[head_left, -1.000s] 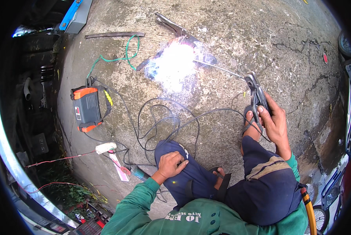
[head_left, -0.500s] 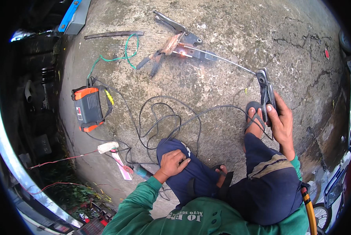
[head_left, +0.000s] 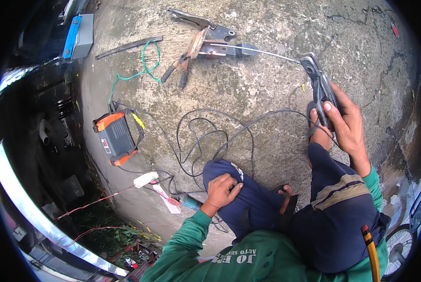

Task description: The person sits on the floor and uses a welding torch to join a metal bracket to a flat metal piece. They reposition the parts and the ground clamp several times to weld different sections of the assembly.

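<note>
My right hand [head_left: 350, 123] is closed around the handle of a black welding electrode holder [head_left: 314, 77], on the right above my foot. A thin, long welding rod [head_left: 271, 54] runs left from its jaws, its tip over a dark metal bracket [head_left: 229, 50]; whether they touch I cannot tell. Gripping the bracket's left end is a copper-coloured ground clamp [head_left: 195, 46] with dark handles. Locking pliers [head_left: 191, 18] lie against the bracket's upper part. My left hand [head_left: 222, 191] rests on my left knee, fingers curled in with nothing visible in them.
An orange-and-black welding machine [head_left: 116, 136] stands at left, with black cable [head_left: 252, 136] looping across the concrete. Green wire [head_left: 142, 63] lies near a flat metal bar [head_left: 128, 48]. A white power socket [head_left: 146, 179] and a teal-bodied tool [head_left: 190, 202] lie beside my left knee.
The bright glow at the rod's tip is gone. The view has shifted, moving most of the ground scene in the picture. My right hand still holds the electrode holder; my left stays on the knee.
</note>
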Demonstrator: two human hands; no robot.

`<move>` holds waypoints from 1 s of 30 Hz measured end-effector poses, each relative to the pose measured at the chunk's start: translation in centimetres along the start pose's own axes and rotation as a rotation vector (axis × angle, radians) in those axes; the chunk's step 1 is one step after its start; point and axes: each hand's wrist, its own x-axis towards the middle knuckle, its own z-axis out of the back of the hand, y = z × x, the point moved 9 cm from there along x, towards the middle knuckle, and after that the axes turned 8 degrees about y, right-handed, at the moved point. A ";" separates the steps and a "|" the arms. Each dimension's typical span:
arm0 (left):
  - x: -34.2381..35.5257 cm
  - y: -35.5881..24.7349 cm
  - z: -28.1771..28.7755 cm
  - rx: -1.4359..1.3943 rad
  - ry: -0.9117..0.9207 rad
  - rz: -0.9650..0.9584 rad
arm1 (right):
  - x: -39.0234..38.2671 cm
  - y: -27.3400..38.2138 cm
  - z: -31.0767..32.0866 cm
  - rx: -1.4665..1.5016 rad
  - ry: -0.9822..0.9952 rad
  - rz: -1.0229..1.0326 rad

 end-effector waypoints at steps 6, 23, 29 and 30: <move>0.1 -0.1 -0.2 -0.001 0.002 -0.011 | 0.1 0.6 -0.4 0.010 0.043 -0.033; 0.1 0.1 -0.3 0.020 0.009 0.000 | -1.5 -2.6 2.5 0.220 -0.156 0.007; 0.5 -0.6 -0.3 0.001 0.109 0.015 | -1.7 -5.0 5.4 0.333 -0.206 -0.064; 1.3 -1.4 0.2 -0.005 0.149 0.009 | -1.8 -5.2 6.1 0.329 -0.231 -0.069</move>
